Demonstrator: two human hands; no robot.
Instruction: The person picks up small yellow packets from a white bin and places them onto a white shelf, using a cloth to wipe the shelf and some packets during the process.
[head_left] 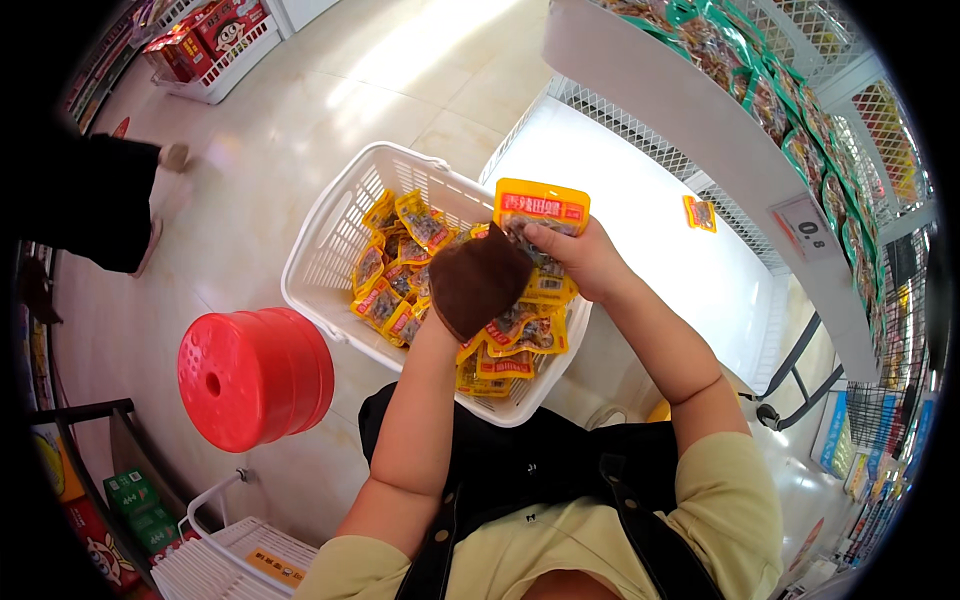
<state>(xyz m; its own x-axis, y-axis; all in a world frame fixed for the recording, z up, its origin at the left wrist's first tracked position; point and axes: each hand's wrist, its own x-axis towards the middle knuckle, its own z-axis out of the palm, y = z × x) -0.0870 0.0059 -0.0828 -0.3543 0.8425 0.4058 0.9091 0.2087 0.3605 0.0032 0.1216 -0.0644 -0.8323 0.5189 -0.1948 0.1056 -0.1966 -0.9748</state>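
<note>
My right hand (590, 262) grips a yellow and red snack packet (543, 203), its thumb across the front. My left hand (430, 332) is largely hidden under a dark brown cloth (478, 284) that it holds against the packet's lower left side. Both hands are over a white plastic basket (340, 195) with slotted walls. Many similar yellow snack packets (378, 303) lie heaped inside it. To the right, one small packet (700, 213) rests alone on a white shelf (640, 240).
A red plastic stool (255, 375) is left of the basket. Green-edged packets (800, 130) fill the upper right shelf, whose white front edge (690, 120) overhangs the lower one. Another person's dark-clothed legs (110, 200) are at far left. A white rack (235, 555) stands lower left.
</note>
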